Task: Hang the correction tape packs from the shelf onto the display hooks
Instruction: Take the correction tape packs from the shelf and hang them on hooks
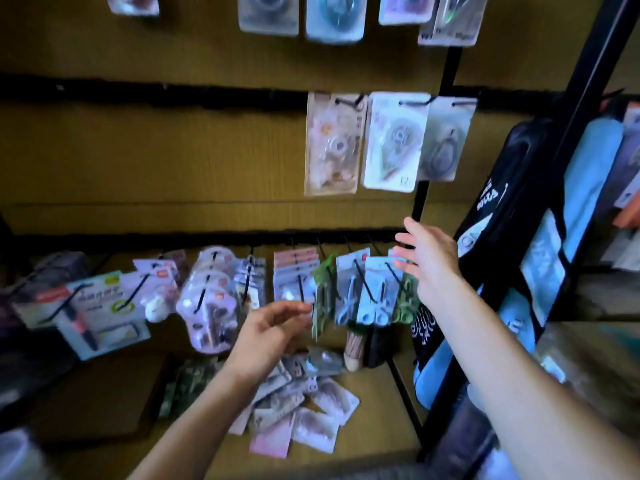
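Reaching up, the right hand [427,263] is wide open with straight fingers and holds nothing. At its 12 o'clock, three correction tape packs [393,142] hang on black hooks [414,102]. At its 8 o'clock, the left hand [268,332] is loosely open and holds nothing too. At 6 o'clock from the left hand, a pile of loose packs [304,410] lies on the shelf [377,417]. Scissor packs [360,289] hang between the two hands.

Barely any print I can read

I make out only "12" at the bottom of the white correction tape pack [393,143]; all other lettering blurs.
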`<state>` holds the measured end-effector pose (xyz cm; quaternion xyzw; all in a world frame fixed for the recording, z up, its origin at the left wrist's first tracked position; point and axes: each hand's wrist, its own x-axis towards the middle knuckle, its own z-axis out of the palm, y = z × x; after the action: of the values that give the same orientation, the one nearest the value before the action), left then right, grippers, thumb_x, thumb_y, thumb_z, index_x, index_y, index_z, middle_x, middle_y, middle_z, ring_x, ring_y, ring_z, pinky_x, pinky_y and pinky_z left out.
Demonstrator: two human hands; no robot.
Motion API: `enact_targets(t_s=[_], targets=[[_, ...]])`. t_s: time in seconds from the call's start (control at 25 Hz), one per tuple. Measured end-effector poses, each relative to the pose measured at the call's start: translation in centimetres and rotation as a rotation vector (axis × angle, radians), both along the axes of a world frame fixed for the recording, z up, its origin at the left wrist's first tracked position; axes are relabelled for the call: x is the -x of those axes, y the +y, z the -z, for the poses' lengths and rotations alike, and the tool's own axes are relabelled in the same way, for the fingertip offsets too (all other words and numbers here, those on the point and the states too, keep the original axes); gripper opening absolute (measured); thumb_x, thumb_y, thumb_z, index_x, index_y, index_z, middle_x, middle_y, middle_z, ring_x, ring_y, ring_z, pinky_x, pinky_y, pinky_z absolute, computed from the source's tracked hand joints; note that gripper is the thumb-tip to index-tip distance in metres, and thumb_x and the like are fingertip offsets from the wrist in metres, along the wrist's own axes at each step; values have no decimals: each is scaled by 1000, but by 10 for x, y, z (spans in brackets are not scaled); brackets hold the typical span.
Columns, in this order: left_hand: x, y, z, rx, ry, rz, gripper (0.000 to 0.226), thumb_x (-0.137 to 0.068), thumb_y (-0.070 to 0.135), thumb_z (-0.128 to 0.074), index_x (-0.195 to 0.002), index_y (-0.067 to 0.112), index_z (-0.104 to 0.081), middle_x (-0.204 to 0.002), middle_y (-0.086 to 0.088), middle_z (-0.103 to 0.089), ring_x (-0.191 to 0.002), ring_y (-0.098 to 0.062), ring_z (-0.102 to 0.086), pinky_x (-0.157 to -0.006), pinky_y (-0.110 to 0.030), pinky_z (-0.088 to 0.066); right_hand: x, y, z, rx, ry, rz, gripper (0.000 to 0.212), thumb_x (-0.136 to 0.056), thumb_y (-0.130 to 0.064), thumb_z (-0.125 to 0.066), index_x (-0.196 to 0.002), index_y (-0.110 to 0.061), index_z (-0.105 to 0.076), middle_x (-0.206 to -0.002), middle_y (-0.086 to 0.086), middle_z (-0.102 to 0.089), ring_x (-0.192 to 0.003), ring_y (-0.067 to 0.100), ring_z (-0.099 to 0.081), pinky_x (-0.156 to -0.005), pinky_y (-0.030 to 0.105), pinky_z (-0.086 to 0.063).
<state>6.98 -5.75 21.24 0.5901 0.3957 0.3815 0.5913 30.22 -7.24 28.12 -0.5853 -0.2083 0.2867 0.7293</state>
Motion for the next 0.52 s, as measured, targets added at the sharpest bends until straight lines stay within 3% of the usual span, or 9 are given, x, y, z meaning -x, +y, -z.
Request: enact_targets(t_s=[0.12,0.24,0.52], targets=[[-1,-14,48,125,14,-22,13,-89,2,-60,-92,10,-69,-79,-6,-70,-66,-15,-59,-52,-20,-44,36,-30,101,4,87,53,9,-94,-14,-60,-85,-15,-60,-63,5,-64,-40,10,-55,-40,19,-40],[0,-19,99,305,28,-56,14,-90,4,-58,-92,12,-69,-71,-1,-70,-59,-12,-60,-54,-21,-42,64,-51,188,39,55,46,17,-93,-3,-57,-78,-12,-58,-49,0,-57,-35,9,-46,-36,18,-34],[2,4,187,455,190,-161,19,-92,3,-52,-98,9,-69,-74,-5,-69,-57,-16,-56,-50,-21,-39,55,-23,308,687,-38,-365,13,-89,-12,-59,-78,-16,-65,-76,9,-71,-56,22,-60,-46,22,-41]])
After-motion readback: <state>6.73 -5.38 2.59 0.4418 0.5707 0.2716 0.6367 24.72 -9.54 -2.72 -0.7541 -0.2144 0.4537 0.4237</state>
